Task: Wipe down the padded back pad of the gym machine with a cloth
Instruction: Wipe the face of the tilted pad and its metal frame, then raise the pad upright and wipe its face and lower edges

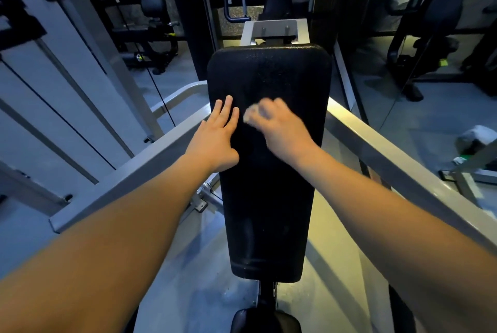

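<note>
- Resting flat, fingers straight, the left hand [216, 135] is touching the black pad [269, 171].
- Right hand [279, 122], blurred, is clutching a pale cloth [251, 113] mid-pad.
- Grey frame rails [390, 155] and dim gym machines [153, 18] are flanking the pad.

We note a dim scene, with a cool blue cast at left and warm yellow light on the frame rail [376, 144] at right. The back pad [269, 198] shows a faint sheen near its top edge. Motion blur smears the right hand [282, 128] and the cloth [251, 114]; the left hand [215, 136] reads sharp. Straight bars bow toward the picture edges.
</note>
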Tool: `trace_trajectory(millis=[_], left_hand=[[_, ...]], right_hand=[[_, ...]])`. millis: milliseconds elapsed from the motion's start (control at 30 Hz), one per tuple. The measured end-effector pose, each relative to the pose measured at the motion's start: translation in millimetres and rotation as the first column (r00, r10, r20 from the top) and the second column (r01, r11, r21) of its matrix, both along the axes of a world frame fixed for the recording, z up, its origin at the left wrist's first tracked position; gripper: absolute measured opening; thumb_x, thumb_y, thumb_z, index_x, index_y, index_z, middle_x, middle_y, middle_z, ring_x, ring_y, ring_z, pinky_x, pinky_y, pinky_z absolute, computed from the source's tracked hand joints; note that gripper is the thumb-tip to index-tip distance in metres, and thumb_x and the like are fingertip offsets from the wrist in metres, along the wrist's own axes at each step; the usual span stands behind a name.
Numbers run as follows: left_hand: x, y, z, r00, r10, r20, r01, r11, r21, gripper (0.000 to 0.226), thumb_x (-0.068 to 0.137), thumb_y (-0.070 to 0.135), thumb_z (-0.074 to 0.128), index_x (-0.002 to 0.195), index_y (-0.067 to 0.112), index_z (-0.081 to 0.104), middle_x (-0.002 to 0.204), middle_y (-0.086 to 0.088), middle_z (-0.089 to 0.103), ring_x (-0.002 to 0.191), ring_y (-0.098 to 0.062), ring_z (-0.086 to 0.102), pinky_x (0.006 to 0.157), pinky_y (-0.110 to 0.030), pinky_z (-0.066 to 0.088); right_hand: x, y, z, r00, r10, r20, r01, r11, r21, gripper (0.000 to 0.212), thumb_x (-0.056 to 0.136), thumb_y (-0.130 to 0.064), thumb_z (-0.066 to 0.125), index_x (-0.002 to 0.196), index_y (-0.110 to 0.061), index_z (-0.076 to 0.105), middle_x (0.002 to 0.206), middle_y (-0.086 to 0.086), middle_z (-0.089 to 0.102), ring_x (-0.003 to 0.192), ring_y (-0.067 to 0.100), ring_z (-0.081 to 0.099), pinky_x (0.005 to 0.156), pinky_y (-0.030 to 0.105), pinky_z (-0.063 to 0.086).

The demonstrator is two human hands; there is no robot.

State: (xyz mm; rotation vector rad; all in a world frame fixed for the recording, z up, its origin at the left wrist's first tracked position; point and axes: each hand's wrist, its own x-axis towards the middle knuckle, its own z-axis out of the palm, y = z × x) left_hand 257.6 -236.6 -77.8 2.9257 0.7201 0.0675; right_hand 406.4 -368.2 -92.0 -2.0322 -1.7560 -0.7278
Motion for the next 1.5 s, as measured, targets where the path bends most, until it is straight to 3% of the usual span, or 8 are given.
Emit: trace_trajectory(millis=[100,367,767,900,1000,1267,1400,1500], left_hand=[[-1,3,-2,1.000,-0.011,-0.010,0.011,1.000,0.001,0.104,0.073,0.022,0.056,0.160,0.023,-0.002,0.162,0.008,-0.029,0.151,-0.015,-0.023,0.122,-0.051,0.020],[-13,16,8,0.995,-0.078,0.056,0.087,0.979,-0.182,0.091,0.082,0.001,0.048,0.161,0.026,0.011,0.163,0.018,-0.019,0.151,-0.007,-0.016,0.124,-0.034,0.015],[-101,-57,-80,0.972,0.218,0.084,-0.170,0.906,-0.387,0.042,0.088,0.004,0.043,0.116,0.010,0.073,0.127,-0.005,0.068,0.116,-0.023,0.061,0.102,-0.035,0.049],[-146,-91,-97,0.961,0.275,-0.020,-0.248,0.830,-0.500,0.037,0.092,0.010,0.041,0.104,0.019,0.075,0.103,-0.002,0.071,0.077,-0.018,0.064,0.074,-0.029,0.054],[-180,-116,-104,0.947,0.322,-0.023,-0.270,0.750,-0.603,0.033,0.093,0.011,0.043,0.099,0.020,0.074,0.096,-0.002,0.072,0.075,-0.015,0.064,0.064,-0.025,0.050],[-274,-173,-112,0.967,0.246,0.060,-0.101,0.591,-0.801,0.029,0.091,0.024,0.065,0.118,0.019,0.055,0.100,0.003,0.067,0.088,-0.010,0.063,0.071,-0.019,0.048],[-311,-195,-115,0.968,0.224,0.112,-0.015,0.496,-0.868,0.048,0.081,0.038,0.077,0.117,0.025,0.049,0.097,0.006,0.065,0.088,-0.009,0.065,0.077,-0.031,0.057],[-333,-199,-117,0.933,0.309,0.183,-0.014,0.541,-0.841,0.010,0.095,0.021,0.065,0.104,0.021,0.060,0.082,0.006,0.061,0.078,-0.015,0.060,0.066,-0.016,0.046]], right_hand=[[2,-10,-4,0.997,0.076,0.003,-0.075,0.987,-0.142,0.024,0.093,-0.009,0.063,0.116,-0.015,0.068,0.112,0.012,0.056,0.094,0.032,0.053,0.055,0.034,0.043],[16,38,43,0.985,-0.155,-0.074,0.169,0.953,0.253,0.031,0.096,-0.006,0.058,0.125,-0.010,0.065,0.121,0.016,0.058,0.103,0.033,0.055,0.075,0.039,0.053],[-74,-51,-178,0.959,-0.046,-0.281,-0.048,0.947,-0.317,0.029,0.102,-0.025,0.047,0.122,-0.018,0.067,0.120,0.003,0.058,0.098,0.028,0.053,0.064,0.039,0.052],[-122,-85,-184,0.679,-0.250,-0.691,-0.015,0.935,-0.353,0.034,0.092,-0.048,0.059,0.107,-0.019,0.068,0.102,-0.014,0.054,0.096,0.002,0.060,0.078,0.027,0.051],[-171,-113,-160,0.530,-0.269,-0.804,-0.054,0.936,-0.349,0.016,0.098,-0.024,0.065,0.113,-0.023,0.068,0.107,-0.006,0.056,0.092,0.009,0.062,0.075,0.022,0.048],[-291,-169,-108,0.163,-0.290,-0.943,0.036,0.957,-0.289,0.015,0.100,-0.027,0.058,0.105,-0.025,0.073,0.095,0.002,0.073,0.088,0.024,0.070,0.078,0.036,0.058],[-333,-186,-99,0.147,-0.309,-0.940,0.116,0.949,-0.294,0.014,0.102,-0.027,0.062,0.113,-0.019,0.065,0.100,-0.002,0.066,0.088,0.011,0.064,0.071,0.021,0.051],[-355,-199,-87,0.025,-0.271,-0.962,0.126,0.956,-0.266,0.018,0.104,-0.034,0.059,0.113,-0.020,0.068,0.100,0.003,0.071,0.084,0.015,0.068,0.071,0.027,0.057]])
